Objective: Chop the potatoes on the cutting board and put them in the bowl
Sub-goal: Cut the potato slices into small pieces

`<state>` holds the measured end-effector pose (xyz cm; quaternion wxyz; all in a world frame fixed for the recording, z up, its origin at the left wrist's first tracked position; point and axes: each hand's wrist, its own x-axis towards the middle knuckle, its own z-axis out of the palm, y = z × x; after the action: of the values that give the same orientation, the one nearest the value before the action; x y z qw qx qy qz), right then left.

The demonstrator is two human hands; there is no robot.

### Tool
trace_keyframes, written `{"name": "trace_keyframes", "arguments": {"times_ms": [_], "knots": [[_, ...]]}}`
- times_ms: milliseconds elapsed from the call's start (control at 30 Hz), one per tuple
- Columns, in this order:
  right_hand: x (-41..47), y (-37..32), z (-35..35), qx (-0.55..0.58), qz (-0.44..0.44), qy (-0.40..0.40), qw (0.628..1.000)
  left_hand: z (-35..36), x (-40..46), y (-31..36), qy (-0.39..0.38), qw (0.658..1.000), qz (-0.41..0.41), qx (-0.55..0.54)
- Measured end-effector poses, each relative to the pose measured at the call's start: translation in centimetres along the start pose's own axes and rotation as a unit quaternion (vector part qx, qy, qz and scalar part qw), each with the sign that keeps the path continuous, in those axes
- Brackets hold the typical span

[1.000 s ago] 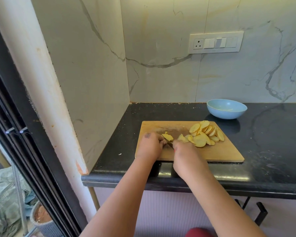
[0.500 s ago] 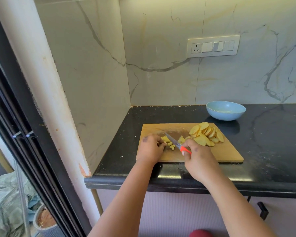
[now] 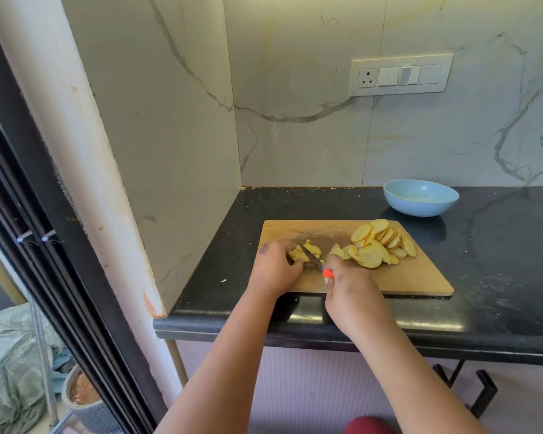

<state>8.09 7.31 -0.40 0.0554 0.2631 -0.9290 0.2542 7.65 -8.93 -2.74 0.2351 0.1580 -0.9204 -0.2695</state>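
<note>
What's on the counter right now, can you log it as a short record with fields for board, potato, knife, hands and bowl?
board: wooden cutting board on the black counter
potato: pile of slices at the board's right; one piece being cut at its left
knife: orange handle, blade across the piece
left hand: holds the piece
right hand: grips the knife
bowl: light blue, behind the board, no potato visible inside

Both hands (image 3: 275, 270) (image 3: 353, 296) forward, fingers curled
</note>
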Motion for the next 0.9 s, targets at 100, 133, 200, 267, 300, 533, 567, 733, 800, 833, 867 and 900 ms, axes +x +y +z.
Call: {"name": "trace_keyframes", "arguments": {"times_ms": [100, 133, 200, 267, 300, 533, 567, 733, 800, 833, 867, 900], "knots": [[-0.2, -0.7, 0.1, -0.036, 0.011, -0.02, 0.999, 0.3, 0.2, 0.0, -0.01, 1.0, 0.002, 0.016], [-0.1, -1.0, 0.0, -0.051, 0.014, -0.031, 0.998, 0.4, 0.2, 0.0, -0.011, 1.0, -0.001, 0.011], [0.3, -2.0, -0.2, -0.089, 0.008, -0.059, 0.994, 0.4, 0.3, 0.1, -0.013, 1.0, -0.019, 0.011], [1.2, -3.0, -0.2, -0.118, -0.005, -0.086, 0.989, 0.4, 0.5, -0.1, -0.005, 1.0, -0.022, 0.018], [1.7, -3.5, -0.3, -0.125, -0.005, -0.1, 0.987, 0.2, 0.6, -0.1, -0.005, 0.999, -0.024, 0.026], [1.1, -2.9, -0.4, -0.101, 0.006, -0.095, 0.99, -0.5, 0.2, 0.1, -0.012, 0.994, -0.05, 0.094], [0.0, -2.3, -0.4, -0.086, 0.009, -0.089, 0.992, -0.5, 0.2, 0.0, -0.014, 0.995, -0.053, 0.089], [-2.4, 0.7, -3.1, -0.026, 0.023, -0.065, 0.997, -0.4, 0.1, -0.4, -0.02, 0.996, -0.054, 0.067], [-2.1, 1.2, -3.8, -0.011, 0.008, -0.054, 0.998, -0.4, 0.1, -0.5, -0.019, 0.997, -0.055, 0.049], [-1.9, 1.1, -3.9, -0.001, -0.002, -0.036, 0.999, -0.4, 0.1, -0.6, -0.015, 0.998, -0.059, 0.035], [-1.6, 1.0, -3.7, 0.012, -0.012, -0.013, 1.0, -0.5, 0.1, -0.7, -0.011, 0.998, -0.064, 0.021], [-1.2, 0.9, -3.2, 0.025, -0.019, 0.009, 0.999, -0.5, 0.0, -0.7, -0.008, 0.998, -0.068, 0.011]]}}
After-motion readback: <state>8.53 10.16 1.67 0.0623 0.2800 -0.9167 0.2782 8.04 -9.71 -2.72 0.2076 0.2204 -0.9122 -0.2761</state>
